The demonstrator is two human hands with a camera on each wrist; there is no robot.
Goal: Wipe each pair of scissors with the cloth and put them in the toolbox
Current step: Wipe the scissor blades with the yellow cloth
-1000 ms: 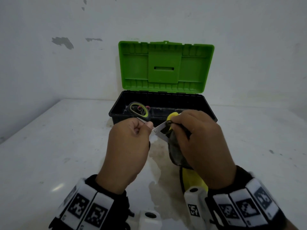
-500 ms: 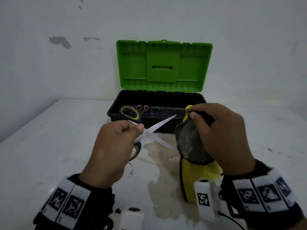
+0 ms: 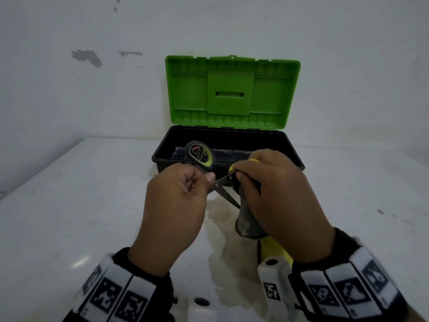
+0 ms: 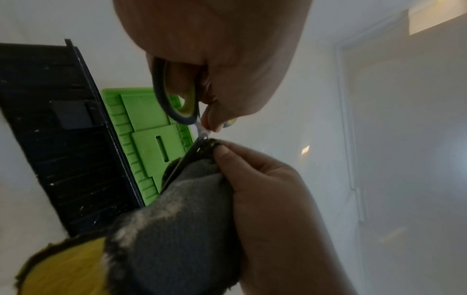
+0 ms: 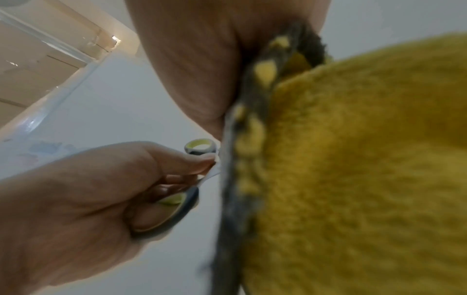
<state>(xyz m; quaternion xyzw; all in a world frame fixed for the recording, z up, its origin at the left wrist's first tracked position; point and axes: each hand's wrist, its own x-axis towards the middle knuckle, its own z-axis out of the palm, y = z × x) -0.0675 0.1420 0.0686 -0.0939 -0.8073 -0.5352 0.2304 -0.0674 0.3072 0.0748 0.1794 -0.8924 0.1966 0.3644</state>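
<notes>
My left hand (image 3: 202, 180) grips a pair of scissors (image 3: 204, 162) with grey and lime handles, blades spread, just in front of the toolbox (image 3: 290, 154). The right hand (image 3: 246, 175) pinches a yellow and grey cloth (image 3: 248, 219) round the upper blade close to the pivot; the lower blade (image 3: 226, 194) sticks out bare. In the left wrist view the cloth (image 4: 177, 219) hides most of the wrapped blade below the handle ring (image 4: 177, 111). In the right wrist view the cloth (image 5: 353, 159) fills the right side, beside the left hand (image 5: 101, 189).
The black toolbox stands open against the wall with its green lid (image 3: 232, 89) upright. A red-handled pair of scissors (image 3: 196, 150) lies inside it. A damp stain (image 3: 222, 240) marks the white table under my hands.
Half a second ago the cloth was off the blades, held to the right of their tips. The right hand has since brought it back onto the upper blade near the pivot.
</notes>
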